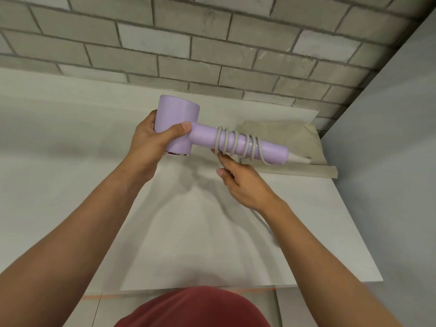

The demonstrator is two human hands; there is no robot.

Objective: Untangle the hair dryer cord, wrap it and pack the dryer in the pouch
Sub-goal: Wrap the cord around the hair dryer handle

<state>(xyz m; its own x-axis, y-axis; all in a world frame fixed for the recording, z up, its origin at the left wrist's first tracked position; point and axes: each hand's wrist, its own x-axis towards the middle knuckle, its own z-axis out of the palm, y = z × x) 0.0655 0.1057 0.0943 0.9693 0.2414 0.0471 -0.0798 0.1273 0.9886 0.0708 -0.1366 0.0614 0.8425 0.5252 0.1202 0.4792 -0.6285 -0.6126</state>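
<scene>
Your left hand [151,138] clamps the dryer [179,119] by its head at frame centre; hold it steady. Your right hand [243,185] pinches the cord [236,142] under the handle. Snug the loose coils and tuck the end before reaching for the pouch [295,135] at right.

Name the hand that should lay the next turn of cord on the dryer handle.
Right. The right hand holds the cord just under the coils on the handle, while the left hand grips the dryer by its barrel, steadying it.
</scene>
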